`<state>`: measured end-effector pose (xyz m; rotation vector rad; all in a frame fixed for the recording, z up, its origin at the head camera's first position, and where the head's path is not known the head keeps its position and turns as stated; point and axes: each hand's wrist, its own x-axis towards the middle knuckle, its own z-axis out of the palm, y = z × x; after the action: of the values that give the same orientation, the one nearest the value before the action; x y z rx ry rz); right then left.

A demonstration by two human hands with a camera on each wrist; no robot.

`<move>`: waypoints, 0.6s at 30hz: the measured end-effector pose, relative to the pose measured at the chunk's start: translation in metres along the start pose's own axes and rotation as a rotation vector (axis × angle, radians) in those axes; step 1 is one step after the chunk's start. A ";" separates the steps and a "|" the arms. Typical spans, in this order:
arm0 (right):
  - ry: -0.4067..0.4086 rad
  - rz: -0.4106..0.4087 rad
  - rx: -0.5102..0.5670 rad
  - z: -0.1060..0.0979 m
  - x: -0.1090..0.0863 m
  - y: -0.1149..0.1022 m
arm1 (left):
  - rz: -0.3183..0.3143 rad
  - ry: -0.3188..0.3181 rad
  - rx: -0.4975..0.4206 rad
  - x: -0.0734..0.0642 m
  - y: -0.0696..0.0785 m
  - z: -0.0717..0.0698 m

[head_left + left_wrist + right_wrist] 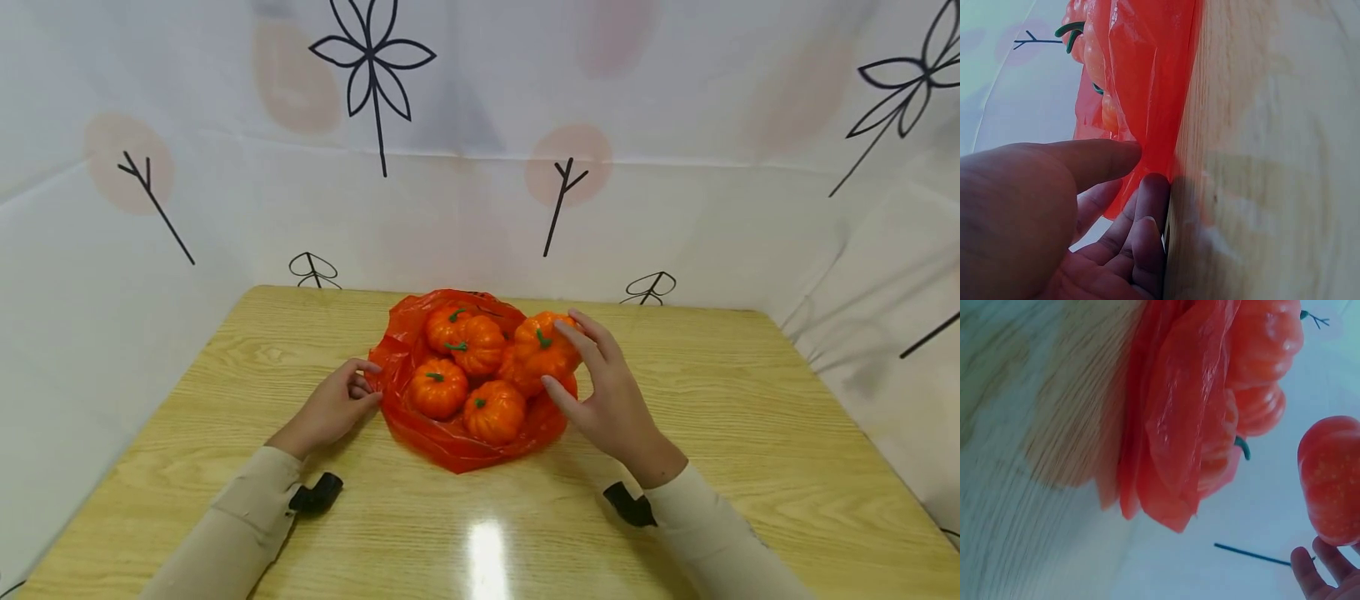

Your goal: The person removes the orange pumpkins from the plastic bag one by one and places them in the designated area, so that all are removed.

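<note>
Wooden table (735, 400); on it red bag (457, 456). Right hand (615, 408) grips raised pumpkin (542, 358), left hand (333, 408) touches bag; if pinching, cannot tell.

Orange pumpkin (542, 360) held above open red bag (456, 457), pumpkins (438, 390) inside.

Beige sleeves (234, 515), black wrist pieces (317, 495)

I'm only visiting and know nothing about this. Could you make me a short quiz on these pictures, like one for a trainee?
1. True or false: the held pumpkin is in the left grip.
2. What colour is the plastic bag? A) blue B) red C) white
3. Fill in: the stem of that pumpkin is ____.

Key: 1. False, the right grip has it. 2. B. 3. Green.
</note>
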<state>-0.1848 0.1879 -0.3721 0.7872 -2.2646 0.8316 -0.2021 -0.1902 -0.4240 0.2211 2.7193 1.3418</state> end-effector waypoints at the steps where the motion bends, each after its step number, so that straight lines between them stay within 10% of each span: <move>1: -0.001 0.004 -0.005 -0.001 0.000 0.002 | 0.000 0.001 0.002 0.000 0.000 0.000; 18: -0.036 0.124 -0.036 -0.011 0.001 0.025 | 0.011 -0.004 0.005 0.001 -0.003 0.000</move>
<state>-0.1997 0.2113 -0.3733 0.6558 -2.3728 0.8363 -0.2037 -0.1917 -0.4264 0.2389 2.7226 1.3364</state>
